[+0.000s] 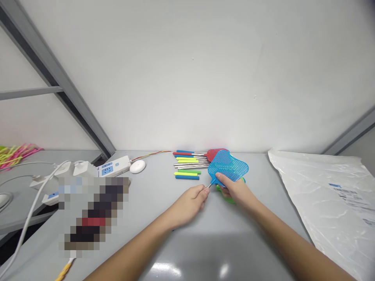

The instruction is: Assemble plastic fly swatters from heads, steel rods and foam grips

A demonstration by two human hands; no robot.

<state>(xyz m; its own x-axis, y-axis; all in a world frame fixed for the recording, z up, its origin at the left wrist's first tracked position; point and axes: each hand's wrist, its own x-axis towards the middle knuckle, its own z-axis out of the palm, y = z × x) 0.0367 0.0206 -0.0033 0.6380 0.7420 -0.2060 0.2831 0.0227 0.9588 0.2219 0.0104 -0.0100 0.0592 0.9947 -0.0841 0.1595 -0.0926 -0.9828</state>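
Note:
Between my hands is a blue fly swatter [230, 168] with a mesh head, held tilted above the table. My left hand [191, 201] pinches its thin metal rod just below the head. My right hand [233, 187] grips the base of the head, thumb on top. Something green [228, 200] shows beneath my right hand, mostly covered. Behind lie a red fly swatter head [215, 153] and several metal rods [190, 166]. To their left are handle sleeves: a red one [183, 153], a yellow one [186, 174], a green one [193, 171] and a blue one [187, 178].
On the right lies a white plastic mailing bag [325, 195]. To the left are a power strip [114, 167] with plugs and cables, a round white device [137, 166] and a blurred-out object [96, 214]. Pink and yellow strands [20, 154] lie far left. A wall [190, 78] closes the back.

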